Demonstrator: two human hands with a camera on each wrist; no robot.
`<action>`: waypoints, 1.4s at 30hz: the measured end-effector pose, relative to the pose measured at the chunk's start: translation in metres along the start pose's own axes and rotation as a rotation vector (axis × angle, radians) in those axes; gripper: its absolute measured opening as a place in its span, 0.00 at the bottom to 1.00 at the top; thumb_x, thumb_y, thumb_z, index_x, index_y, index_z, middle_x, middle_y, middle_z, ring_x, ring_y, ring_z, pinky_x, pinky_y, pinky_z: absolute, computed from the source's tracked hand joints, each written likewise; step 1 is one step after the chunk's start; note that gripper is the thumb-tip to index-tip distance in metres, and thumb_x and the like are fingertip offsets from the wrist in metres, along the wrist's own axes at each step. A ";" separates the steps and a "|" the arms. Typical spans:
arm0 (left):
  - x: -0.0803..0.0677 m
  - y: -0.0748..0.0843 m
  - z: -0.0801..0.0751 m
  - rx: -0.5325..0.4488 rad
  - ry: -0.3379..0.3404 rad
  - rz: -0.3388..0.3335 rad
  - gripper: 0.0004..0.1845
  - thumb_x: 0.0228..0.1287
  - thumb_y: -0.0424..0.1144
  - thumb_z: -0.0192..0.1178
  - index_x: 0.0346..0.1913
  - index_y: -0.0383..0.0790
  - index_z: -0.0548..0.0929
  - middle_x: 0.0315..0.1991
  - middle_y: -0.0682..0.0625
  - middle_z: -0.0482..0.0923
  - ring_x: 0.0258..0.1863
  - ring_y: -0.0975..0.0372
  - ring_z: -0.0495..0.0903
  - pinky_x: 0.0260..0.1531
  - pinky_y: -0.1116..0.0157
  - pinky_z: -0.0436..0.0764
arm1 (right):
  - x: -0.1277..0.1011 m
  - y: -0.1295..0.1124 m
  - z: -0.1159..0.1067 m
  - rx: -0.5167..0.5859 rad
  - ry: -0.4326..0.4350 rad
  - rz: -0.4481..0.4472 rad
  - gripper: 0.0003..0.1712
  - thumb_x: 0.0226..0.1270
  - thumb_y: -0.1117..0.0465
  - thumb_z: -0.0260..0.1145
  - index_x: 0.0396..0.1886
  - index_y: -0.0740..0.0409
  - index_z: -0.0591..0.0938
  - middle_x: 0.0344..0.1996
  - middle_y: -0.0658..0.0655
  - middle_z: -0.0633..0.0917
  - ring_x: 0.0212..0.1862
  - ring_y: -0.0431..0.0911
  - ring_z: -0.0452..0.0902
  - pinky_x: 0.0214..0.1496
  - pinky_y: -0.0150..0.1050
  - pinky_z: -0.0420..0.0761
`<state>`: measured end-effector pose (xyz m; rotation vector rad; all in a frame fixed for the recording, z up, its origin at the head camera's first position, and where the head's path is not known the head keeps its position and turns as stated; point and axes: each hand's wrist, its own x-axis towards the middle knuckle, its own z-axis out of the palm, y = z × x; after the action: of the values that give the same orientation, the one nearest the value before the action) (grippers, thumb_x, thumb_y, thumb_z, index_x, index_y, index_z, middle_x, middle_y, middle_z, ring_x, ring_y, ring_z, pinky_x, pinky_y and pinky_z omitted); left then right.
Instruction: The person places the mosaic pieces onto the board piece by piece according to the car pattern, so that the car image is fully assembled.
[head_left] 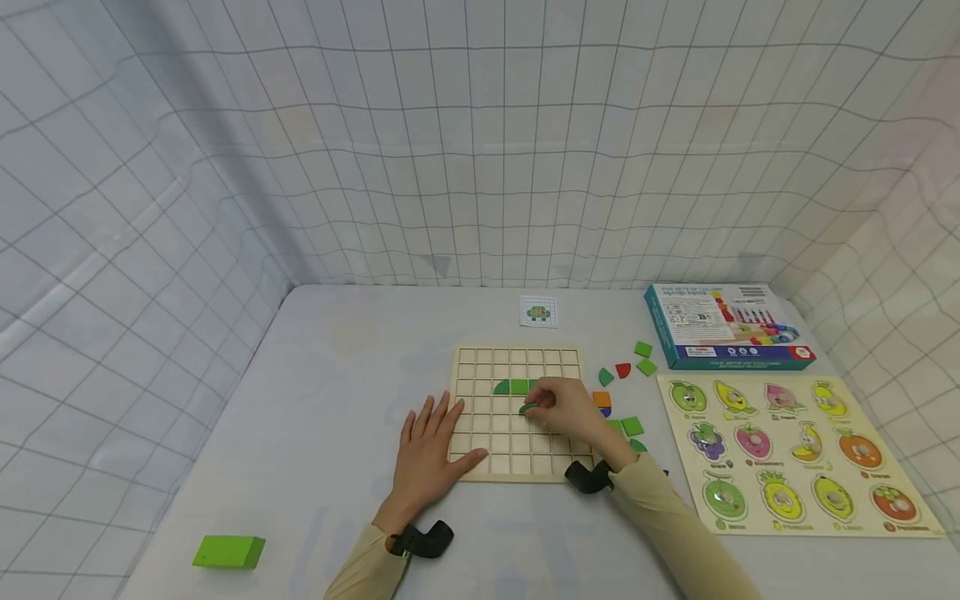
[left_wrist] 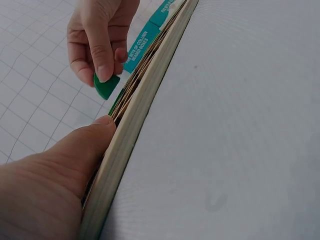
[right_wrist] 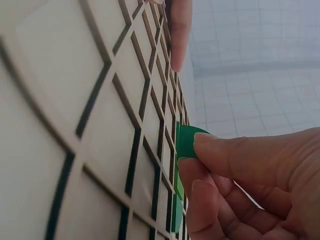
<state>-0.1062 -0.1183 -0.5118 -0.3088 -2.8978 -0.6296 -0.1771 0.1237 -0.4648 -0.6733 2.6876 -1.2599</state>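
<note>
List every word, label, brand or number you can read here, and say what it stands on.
"FIVE SETS OF COLUMN BEADED BOXES": side of the teal box.
Too small or blurred: the box's other print; captions on the fruit puzzle board; any print on the picture card.
None visible: gridded board.

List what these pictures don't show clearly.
Head view: some board cells, hidden by the right hand.
Head view: fine detail on the card, too small.
Right wrist view: part of the held piece, behind fingertips.
Right wrist view: left hand, mostly cut off by top edge.

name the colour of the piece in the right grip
The piece is green, clearest in the left wrist view.
</note>
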 end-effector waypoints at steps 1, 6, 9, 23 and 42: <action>0.000 0.000 0.000 0.001 -0.002 0.000 0.45 0.54 0.68 0.54 0.71 0.50 0.58 0.72 0.48 0.52 0.72 0.53 0.45 0.67 0.48 0.43 | 0.003 -0.003 0.003 0.008 -0.011 -0.003 0.03 0.54 0.66 0.70 0.28 0.55 0.83 0.24 0.47 0.81 0.26 0.37 0.73 0.29 0.30 0.74; 0.001 -0.002 0.002 0.005 -0.006 0.004 0.45 0.54 0.68 0.54 0.71 0.50 0.58 0.72 0.49 0.51 0.72 0.53 0.45 0.67 0.49 0.42 | 0.014 -0.013 0.016 0.017 -0.048 -0.017 0.03 0.57 0.67 0.67 0.31 0.56 0.83 0.26 0.48 0.81 0.27 0.37 0.73 0.31 0.30 0.75; 0.001 -0.002 0.002 0.002 -0.002 0.009 0.44 0.54 0.68 0.54 0.71 0.50 0.58 0.72 0.49 0.52 0.72 0.53 0.45 0.67 0.49 0.42 | 0.021 -0.016 0.024 0.015 -0.050 -0.023 0.04 0.57 0.67 0.67 0.32 0.55 0.83 0.26 0.47 0.82 0.28 0.37 0.74 0.31 0.29 0.76; 0.001 -0.003 0.002 -0.027 0.006 0.018 0.43 0.55 0.67 0.55 0.71 0.51 0.59 0.72 0.48 0.52 0.72 0.53 0.45 0.67 0.49 0.42 | 0.041 -0.024 0.040 -0.107 -0.060 -0.064 0.02 0.58 0.62 0.68 0.31 0.51 0.83 0.24 0.43 0.81 0.28 0.35 0.74 0.32 0.31 0.74; 0.001 -0.001 -0.002 -0.016 0.012 0.029 0.43 0.55 0.66 0.56 0.70 0.49 0.60 0.71 0.47 0.53 0.72 0.51 0.47 0.67 0.46 0.45 | 0.044 -0.025 0.038 -0.183 -0.137 -0.025 0.06 0.60 0.60 0.66 0.37 0.52 0.85 0.28 0.45 0.78 0.32 0.39 0.72 0.35 0.35 0.73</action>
<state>-0.1068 -0.1195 -0.5105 -0.3479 -2.8724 -0.6484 -0.1976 0.0637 -0.4661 -0.7856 2.7094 -0.9427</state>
